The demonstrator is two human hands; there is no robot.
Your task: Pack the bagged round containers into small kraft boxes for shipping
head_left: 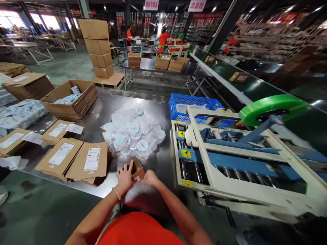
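Note:
A small brown carton point(138, 167) stands open at the front edge of the metal table, between my hands. My left hand point(124, 177) lies against its left side with the fingers spread. At the right side of the carton, my right hand point(150, 178) is closed, its fingers pressed together at the carton's edge; what they pinch is too small to make out. Just beyond the carton lies a heap of round items in clear bubble wrap point(134, 131). Flattened cartons with white labels point(92, 159) are stacked to the left of my left hand.
A large open box point(84, 102) of round items stands at the back left. To the right are a roller machine point(204, 149) with a green tape wheel point(273, 107) and a blue crate point(175, 109). People in orange work farther off, near stacked boxes point(98, 46).

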